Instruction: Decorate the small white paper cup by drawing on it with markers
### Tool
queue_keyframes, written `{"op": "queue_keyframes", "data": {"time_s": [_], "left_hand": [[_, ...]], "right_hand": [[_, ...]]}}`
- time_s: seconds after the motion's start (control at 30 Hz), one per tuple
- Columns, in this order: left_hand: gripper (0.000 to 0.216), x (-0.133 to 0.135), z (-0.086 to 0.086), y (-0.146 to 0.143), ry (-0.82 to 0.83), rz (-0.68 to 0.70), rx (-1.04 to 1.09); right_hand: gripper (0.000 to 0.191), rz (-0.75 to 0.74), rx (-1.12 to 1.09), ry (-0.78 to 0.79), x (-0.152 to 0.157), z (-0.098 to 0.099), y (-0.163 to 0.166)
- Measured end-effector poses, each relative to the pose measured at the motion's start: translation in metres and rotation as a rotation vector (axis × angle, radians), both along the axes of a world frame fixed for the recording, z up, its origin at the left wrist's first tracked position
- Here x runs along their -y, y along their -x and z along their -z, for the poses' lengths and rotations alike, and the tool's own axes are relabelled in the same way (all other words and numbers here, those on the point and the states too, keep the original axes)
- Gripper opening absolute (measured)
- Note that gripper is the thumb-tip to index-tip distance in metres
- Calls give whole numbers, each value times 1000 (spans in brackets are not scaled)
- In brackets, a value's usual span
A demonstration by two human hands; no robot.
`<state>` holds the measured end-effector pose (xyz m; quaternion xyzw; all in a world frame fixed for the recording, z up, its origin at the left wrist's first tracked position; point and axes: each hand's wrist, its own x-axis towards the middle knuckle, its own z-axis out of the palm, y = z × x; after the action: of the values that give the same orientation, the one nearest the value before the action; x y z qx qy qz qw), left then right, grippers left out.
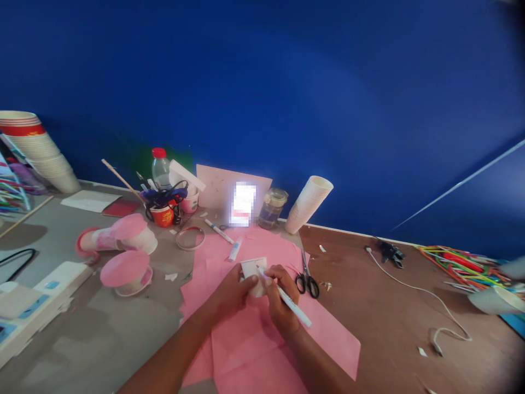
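Note:
My left hand (233, 290) is closed around a small white paper cup (253, 269) lying on its side over the pink paper sheet (262, 339). My right hand (282, 298) grips a white pen (293, 306), its tip touching the cup. Both hands work close together at the middle of the table.
Black scissors (307, 279) lie just right of my hands. Two pink-covered cups (125, 271) stand to the left, a stack of white cups (307, 203) and a glass jar (272, 208) behind. A white cable (414, 287) and coloured straws (459, 262) lie right.

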<state>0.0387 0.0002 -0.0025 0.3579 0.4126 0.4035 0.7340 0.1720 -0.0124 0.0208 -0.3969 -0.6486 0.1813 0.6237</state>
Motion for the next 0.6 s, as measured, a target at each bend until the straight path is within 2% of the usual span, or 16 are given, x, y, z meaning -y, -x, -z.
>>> {"op": "queue_keyframes", "data": {"time_s": [0.2,0.37,0.47,0.6], "left_hand": [[72,0,-10,-2,28,-20,35],[66,1,-13,1,14,7,-72],[66,3,-15,2,4,21,-112],[64,4,-14,3,32,30,-109]], "right_hand": [[10,77,-33,27,0,0,-2],[30,107,-219,134,-9,9,-4],[34,122,-339,200,-18,11,-9],[28,202,-271,196,-23,5,-18]]}}
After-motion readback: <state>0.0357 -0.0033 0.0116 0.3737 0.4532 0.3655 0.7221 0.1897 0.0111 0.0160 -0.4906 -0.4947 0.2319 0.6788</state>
